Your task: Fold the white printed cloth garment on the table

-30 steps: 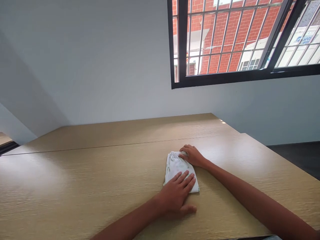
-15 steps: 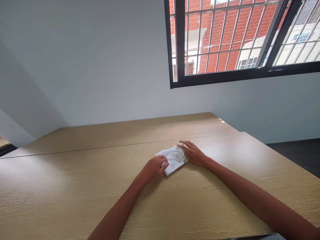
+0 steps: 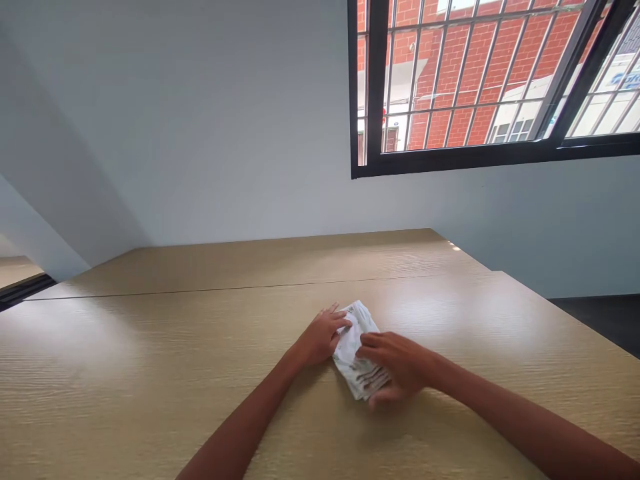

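A small folded white cloth (image 3: 356,337) with a faint print lies on the wooden table (image 3: 150,360), slightly right of the middle. My left hand (image 3: 323,335) presses against the cloth's left edge with its fingers on the fabric. On the cloth's near right end rests my right hand (image 3: 395,363), fingers curled around that end and thumb underneath. Both forearms reach in from the bottom of the view.
The tabletop has a seam (image 3: 225,290) running across its far part. A pale wall stands behind it, with a black-framed barred window (image 3: 475,87) at the upper right. The table's right edge drops to a dark floor (image 3: 605,320).
The cloth has turned from lying crosswise to pointing toward me. My right hand slid from the far end to the near end and closed around it. My left hand stayed at the left edge.
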`<state>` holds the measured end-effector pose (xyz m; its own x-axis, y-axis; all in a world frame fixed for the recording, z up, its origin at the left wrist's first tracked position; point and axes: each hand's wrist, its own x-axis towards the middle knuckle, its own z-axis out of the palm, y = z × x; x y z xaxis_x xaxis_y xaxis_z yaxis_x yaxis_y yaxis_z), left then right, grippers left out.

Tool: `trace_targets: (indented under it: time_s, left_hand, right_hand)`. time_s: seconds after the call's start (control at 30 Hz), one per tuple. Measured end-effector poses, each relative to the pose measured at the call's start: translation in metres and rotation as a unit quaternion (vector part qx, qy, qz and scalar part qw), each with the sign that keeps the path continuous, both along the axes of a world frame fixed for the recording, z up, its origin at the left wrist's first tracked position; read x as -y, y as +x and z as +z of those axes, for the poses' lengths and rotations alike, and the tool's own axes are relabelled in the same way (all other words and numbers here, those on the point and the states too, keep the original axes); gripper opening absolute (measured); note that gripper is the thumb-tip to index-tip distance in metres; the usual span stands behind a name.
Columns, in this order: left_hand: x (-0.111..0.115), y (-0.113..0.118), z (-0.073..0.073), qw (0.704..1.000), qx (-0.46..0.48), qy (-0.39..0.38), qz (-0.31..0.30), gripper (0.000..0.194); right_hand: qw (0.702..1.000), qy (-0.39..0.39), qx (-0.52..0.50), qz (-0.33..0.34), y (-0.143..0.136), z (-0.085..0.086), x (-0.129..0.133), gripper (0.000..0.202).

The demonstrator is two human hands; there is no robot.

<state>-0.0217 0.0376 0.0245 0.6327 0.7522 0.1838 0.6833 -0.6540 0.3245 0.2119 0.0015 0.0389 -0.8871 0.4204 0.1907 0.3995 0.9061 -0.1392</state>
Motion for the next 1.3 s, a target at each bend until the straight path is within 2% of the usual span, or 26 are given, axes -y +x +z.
trace_targets:
  time_s: [0.1,0.23,0.37,0.57,0.73,0.83,0.93,1.03,1.1,1.2,1.23,1.3]
  left_hand:
    - [0.005,0.004,0.004,1.000,0.009,-0.019,-0.021,0.037]
    - [0.012,0.005,0.005,0.998,-0.024,-0.040,-0.043,0.044]
    - [0.013,0.004,0.003,0.995,-0.068,-0.042,-0.061,0.058]
    - [0.011,0.003,0.001,0.994,-0.069,-0.041,-0.069,0.059]
    - [0.016,0.009,0.008,0.995,0.022,-0.027,-0.098,0.043]
    - [0.020,0.015,0.015,0.982,0.122,-0.075,-0.125,0.026]
    - [0.022,0.017,0.023,0.955,0.196,-0.194,-0.113,0.028]
    - [0.023,0.013,0.030,0.919,0.252,-0.278,-0.118,0.039]
    - [0.023,0.010,0.034,0.915,0.261,-0.282,-0.125,0.044]
    - [0.025,0.011,0.035,0.928,0.246,-0.263,-0.100,0.064]
    - [0.026,0.012,0.034,0.929,0.249,-0.262,-0.082,0.064]
    - [0.027,0.016,0.032,0.924,0.270,-0.268,-0.040,0.046]
  right_hand:
    - [0.999,0.003,-0.014,0.032,-0.010,-0.005,0.025,0.073]
    - [0.998,0.009,-0.064,0.014,-0.023,-0.008,0.039,0.068]
    - [0.993,0.016,-0.110,0.044,-0.022,-0.010,0.031,0.047]
    - [0.983,0.130,-0.088,0.094,-0.008,-0.012,0.014,0.034]
    - [0.980,0.175,-0.049,0.076,-0.010,-0.014,0.016,0.022]
    - [0.981,0.171,-0.058,0.067,-0.012,-0.016,0.017,0.021]
    - [0.990,0.095,-0.101,0.030,-0.007,-0.011,0.013,0.019]
    - [0.983,-0.036,-0.176,-0.035,0.001,-0.005,0.003,0.019]
    - [0.959,-0.126,-0.237,-0.089,0.005,-0.003,-0.006,0.018]
    - [0.905,-0.267,-0.296,-0.150,0.008,-0.003,-0.017,0.019]
    - [0.888,-0.306,-0.303,-0.160,0.008,-0.003,-0.019,0.021]
    - [0.870,-0.342,-0.314,-0.165,0.009,-0.002,-0.021,0.025]
